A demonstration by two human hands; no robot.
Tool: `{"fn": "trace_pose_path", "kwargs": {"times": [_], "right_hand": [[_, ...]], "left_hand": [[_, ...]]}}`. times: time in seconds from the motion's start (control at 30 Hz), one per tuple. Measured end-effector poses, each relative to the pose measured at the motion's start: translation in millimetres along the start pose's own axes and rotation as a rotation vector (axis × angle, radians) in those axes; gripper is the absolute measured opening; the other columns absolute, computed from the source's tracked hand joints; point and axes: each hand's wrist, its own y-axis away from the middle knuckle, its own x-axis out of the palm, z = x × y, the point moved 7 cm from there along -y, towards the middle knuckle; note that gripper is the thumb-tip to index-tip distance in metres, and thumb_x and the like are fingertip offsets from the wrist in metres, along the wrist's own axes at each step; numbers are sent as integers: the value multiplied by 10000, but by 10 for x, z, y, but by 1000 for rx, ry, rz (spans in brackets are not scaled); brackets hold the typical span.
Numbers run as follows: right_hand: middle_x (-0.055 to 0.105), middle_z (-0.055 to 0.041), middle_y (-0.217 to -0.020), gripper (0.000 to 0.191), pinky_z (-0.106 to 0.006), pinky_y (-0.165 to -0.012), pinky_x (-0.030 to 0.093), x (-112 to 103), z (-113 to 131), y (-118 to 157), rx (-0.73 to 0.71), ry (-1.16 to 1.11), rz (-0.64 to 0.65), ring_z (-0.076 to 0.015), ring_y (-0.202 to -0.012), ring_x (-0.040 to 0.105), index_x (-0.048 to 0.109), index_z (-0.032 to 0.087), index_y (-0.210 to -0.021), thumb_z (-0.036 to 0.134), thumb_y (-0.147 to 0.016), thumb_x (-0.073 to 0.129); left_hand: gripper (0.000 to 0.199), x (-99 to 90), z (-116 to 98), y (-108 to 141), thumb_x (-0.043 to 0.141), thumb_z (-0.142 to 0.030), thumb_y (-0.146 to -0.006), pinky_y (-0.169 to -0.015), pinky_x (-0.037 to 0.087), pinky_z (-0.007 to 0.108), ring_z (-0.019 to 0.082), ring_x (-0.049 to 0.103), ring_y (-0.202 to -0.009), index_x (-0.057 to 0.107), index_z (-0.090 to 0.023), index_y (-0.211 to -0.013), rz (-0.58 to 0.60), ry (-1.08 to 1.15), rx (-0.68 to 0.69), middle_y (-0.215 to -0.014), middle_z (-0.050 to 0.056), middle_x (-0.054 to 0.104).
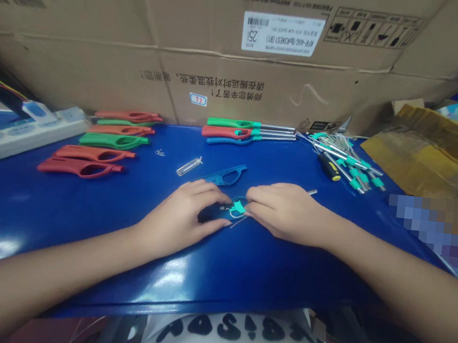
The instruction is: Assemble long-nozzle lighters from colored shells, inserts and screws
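My left hand (185, 216) curls around a blue lighter shell (211, 213) low over the table, thumb in front and fingers behind. Beside its fingertips is a turquoise plastic piece (238, 208) with thin wires. My right hand (285, 213) pinches this piece, which seems to belong to a metal lighter tube (312, 192) whose end shows past the knuckles; the rest is covered. Just behind my hands lies another blue shell half (230, 176). A clear small tank (189, 166) rests to its left, with several tiny screws (160, 153) farther left.
Red and green lighter shells (86, 167) line the left side near a white power strip (32, 134). Lighters with metal tubes (233, 134) lie at the back, before a large cardboard box (186, 36). At right are a screwdriver (329, 167) and a pile of tubes (352, 162).
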Motion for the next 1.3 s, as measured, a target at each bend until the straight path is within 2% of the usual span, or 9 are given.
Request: {"fn": "trace_pose_path", "kwargs": {"times": [0.23,0.53,0.73,0.93,1.13,1.3], "right_hand": [[664,-51,-854,420,-310,-627,307,-11,63,-6,-24,40,-70,-151,-711,502,634,145,-833,172,-1081,295],[641,-38,-786,467,-323,-615,288,-55,88,-14,-20,4,-100,-159,-668,456,630,148,-836,177,-1087,237],[676,-75,-903,441,-328,-598,257,-9,114,7,-83,105,-65,-150,-669,465,657,141,-838,135,-1066,281],[653,-66,-861,422,-316,-585,257,41,80,0,-32,76,-20,-144,-631,445,668,128,-892,137,-1062,283],[659,-68,-933,394,-326,-573,251,79,41,-21,22,31,62,-140,-592,408,667,137,-984,154,-1049,279],[654,-72,-948,280,-319,-583,261,101,34,-16,11,27,101,-148,-632,448,663,133,-1015,122,-992,384]], "left_hand": [[220,-9,0,-4,729,-291,-898,-876,512,372,213,633,-955,686,-194,-1091,-12,10,-11,-1052,48,719],[194,-15,24,-2,741,-279,-885,-867,517,357,206,640,-943,705,-193,-1055,-27,26,-28,-1032,39,723],[193,-5,25,3,728,-290,-898,-861,520,362,206,637,-934,703,-190,-1062,-25,18,-25,-1028,45,718],[191,-20,12,-8,714,-286,-905,-864,525,377,218,643,-937,708,-196,-1073,-25,-7,-23,-1026,55,718],[195,-15,13,-10,718,-291,-901,-848,529,381,222,647,-928,710,-192,-1069,-27,-16,-20,-1012,56,721],[191,-14,5,-5,714,-298,-908,-844,526,373,212,645,-919,706,-186,-1063,-31,-19,-19,-1014,52,726]]}}
